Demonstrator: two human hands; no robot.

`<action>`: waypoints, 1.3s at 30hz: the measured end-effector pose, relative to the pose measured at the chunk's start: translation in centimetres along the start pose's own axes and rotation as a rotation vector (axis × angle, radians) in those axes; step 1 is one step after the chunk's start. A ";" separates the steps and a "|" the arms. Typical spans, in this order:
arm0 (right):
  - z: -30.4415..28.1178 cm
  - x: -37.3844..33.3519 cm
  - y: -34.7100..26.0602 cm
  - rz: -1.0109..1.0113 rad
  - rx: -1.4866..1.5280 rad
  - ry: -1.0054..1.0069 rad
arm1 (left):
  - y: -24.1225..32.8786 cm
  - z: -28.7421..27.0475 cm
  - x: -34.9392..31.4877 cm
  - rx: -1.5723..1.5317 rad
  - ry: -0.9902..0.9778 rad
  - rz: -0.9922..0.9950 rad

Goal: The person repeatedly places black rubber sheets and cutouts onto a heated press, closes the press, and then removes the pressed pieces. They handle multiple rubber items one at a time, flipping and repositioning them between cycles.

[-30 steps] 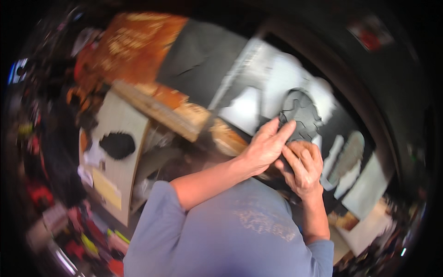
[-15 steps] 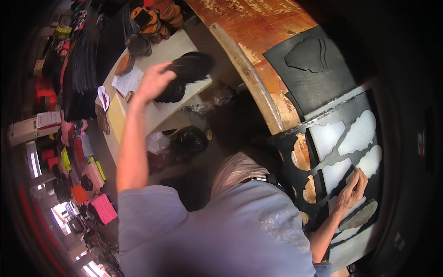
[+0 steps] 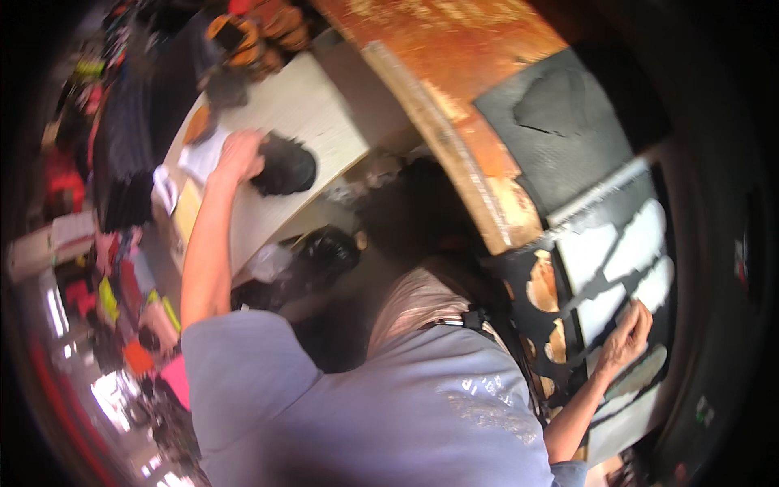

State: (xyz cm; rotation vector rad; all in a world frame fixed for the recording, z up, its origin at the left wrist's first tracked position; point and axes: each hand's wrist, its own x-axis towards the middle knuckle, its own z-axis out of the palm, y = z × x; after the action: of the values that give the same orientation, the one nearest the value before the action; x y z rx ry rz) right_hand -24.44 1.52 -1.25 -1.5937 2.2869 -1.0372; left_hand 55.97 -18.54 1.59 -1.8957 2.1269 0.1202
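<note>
On the pale table (image 3: 333, 122) at the left lies a pile of black sole-shaped pieces (image 3: 288, 166). My left hand (image 3: 241, 156) is closed on the pile's left edge, gripping a black sole-shaped piece there; motion blurs the fingertips. At the right, a black sheet with sole-shaped holes (image 3: 596, 284) lies over a white surface. Bent and pressed together, the fingers of my right hand (image 3: 626, 337) pinch a strip of this sheet between its holes. A grey-green sole-shaped piece (image 3: 641, 372) rests just below that hand.
A worn orange-brown board (image 3: 438, 49) with a thick wooden edge (image 3: 438, 134) stands between the two work areas. On it lies a dark textured sheet (image 3: 560, 146). Orange and brown pieces (image 3: 243, 36) are stacked at the far left, and black bags (image 3: 329, 247) sit below the table.
My left hand has come down and left, bringing the black piece from the air onto the pile. My right hand stays at the sheet. The whole view has shifted slightly.
</note>
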 end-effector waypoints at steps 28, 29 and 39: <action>-11.7 -4.7 4.3 0.564 -0.211 0.233 | 53.8 -10.6 1.9 -0.406 0.397 0.534; -12.7 -5.1 4.7 0.568 -0.170 0.261 | 53.8 -10.5 2.2 -0.451 0.356 0.461; -24.6 -14.4 15.2 0.688 -0.185 0.534 | 44.7 -10.1 2.3 -0.720 -0.028 0.296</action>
State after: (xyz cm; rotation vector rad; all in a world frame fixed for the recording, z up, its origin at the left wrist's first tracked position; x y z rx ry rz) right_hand -42.28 27.91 4.07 -0.4712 3.0014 -1.1570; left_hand 10.22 -17.42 4.85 -1.8456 2.5447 1.0938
